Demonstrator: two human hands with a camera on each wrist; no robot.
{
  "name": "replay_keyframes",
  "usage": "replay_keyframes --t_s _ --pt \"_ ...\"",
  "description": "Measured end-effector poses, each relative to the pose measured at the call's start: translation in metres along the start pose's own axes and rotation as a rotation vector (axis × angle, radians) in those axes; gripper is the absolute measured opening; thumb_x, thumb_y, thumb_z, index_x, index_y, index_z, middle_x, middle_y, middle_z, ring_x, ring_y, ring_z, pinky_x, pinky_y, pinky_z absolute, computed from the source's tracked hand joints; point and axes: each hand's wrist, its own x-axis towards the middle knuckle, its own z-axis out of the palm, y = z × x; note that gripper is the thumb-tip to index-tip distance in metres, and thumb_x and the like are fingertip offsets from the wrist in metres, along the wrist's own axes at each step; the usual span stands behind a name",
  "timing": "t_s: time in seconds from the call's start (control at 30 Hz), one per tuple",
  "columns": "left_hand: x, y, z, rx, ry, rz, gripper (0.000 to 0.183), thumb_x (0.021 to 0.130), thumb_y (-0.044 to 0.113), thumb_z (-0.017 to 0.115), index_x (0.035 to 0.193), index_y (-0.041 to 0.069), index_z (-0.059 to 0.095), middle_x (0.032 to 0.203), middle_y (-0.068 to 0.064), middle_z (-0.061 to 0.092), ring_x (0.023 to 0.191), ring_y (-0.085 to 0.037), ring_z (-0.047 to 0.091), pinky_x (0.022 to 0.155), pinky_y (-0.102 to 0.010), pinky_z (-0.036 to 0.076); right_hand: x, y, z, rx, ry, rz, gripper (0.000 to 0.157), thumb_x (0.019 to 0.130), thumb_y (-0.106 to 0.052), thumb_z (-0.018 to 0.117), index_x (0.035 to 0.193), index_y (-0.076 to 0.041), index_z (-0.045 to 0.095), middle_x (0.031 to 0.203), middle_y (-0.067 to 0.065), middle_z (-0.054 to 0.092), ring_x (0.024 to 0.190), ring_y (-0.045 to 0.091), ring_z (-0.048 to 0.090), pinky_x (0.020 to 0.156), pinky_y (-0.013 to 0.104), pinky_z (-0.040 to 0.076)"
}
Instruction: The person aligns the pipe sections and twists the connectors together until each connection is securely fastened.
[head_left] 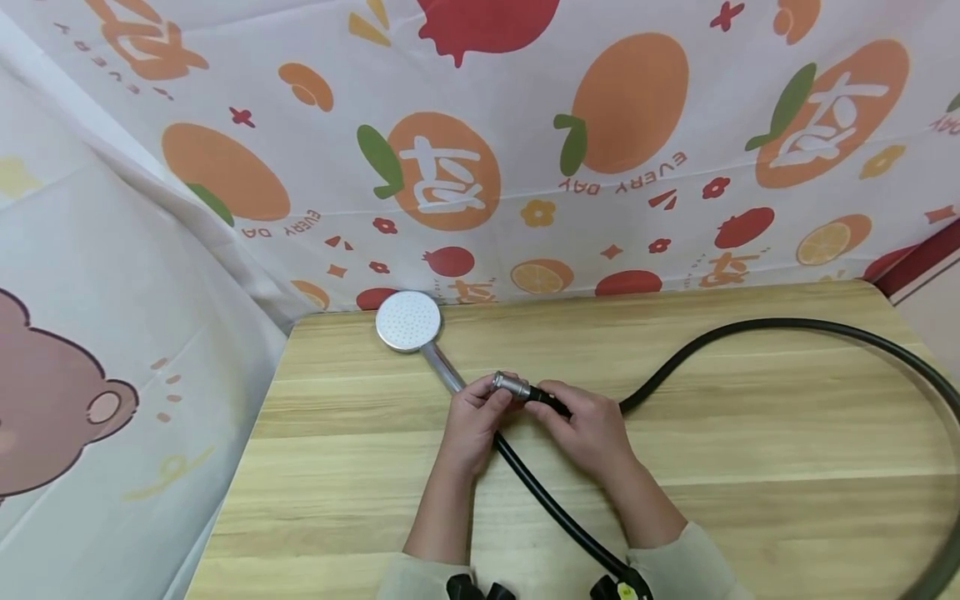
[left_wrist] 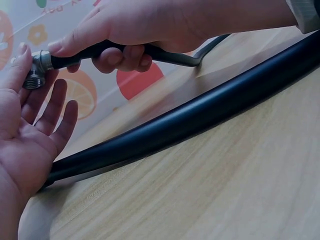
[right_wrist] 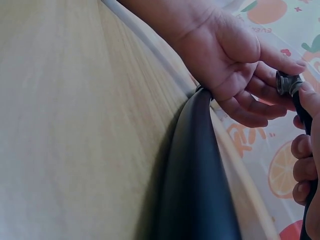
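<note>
A metal fitting (head_left: 512, 385) with a threaded side opening sits at the end of a black hose (head_left: 647, 390). My left hand (head_left: 469, 429) pinches this fitting (left_wrist: 39, 69) between thumb and fingers. The hose just behind it is gripped by my right hand (head_left: 592, 433), whose thumb lies along the hose toward the fitting. Beyond the left hand, a shower head (head_left: 408, 322) with a white dotted face lies near the table's back edge. Its silver handle (head_left: 442, 367) runs toward the left hand, which partly hides it.
A stretch of black hose (head_left: 551, 502) passes from under the left hand toward the front of the wooden table (head_left: 330, 483). To the right, the hose makes a wide loop (head_left: 825, 327). A fruit-printed cloth (head_left: 517, 242) hangs behind the table, and a bear-printed one at left.
</note>
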Motion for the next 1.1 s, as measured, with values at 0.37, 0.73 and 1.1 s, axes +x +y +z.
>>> replay_keyframes --t_s 0.37,0.73,1.1 --pt "-0.0007 0.0028 -0.0023 -0.015 0.001 -0.027 0.016 0.088 0.022 0.073 0.103 0.018 0.072 0.100 0.003 0.075 0.096 -0.010 0.069 0.090 -0.030 0.057 0.0008 -0.0048 0.0012 -0.025 0.004 0.008 0.025 0.090 -0.037 0.071 0.103 -0.016 0.072 0.090 -0.001 0.076 0.073 0.011 0.071 0.058 0.029 0.057" --pt "0.0006 0.0022 0.0022 -0.022 0.000 -0.047 0.016 0.089 0.018 0.072 0.105 0.019 0.072 0.097 0.006 0.074 0.094 -0.009 0.067 0.088 -0.029 0.056 -0.0003 -0.0045 -0.0016 0.046 0.042 0.059 0.025 0.081 -0.030 0.081 0.100 -0.015 0.072 0.082 -0.002 0.074 0.060 0.006 0.060 0.052 0.024 0.051" --pt "0.0014 0.0008 0.0005 0.005 0.018 -0.029 0.028 0.094 0.018 0.066 0.116 0.001 0.064 0.100 0.003 0.073 0.096 -0.011 0.067 0.091 -0.032 0.056 0.0000 0.0004 0.0026 0.044 0.010 0.008 0.027 0.086 -0.027 0.076 0.109 -0.013 0.068 0.089 0.001 0.075 0.064 0.007 0.061 0.054 0.023 0.052"
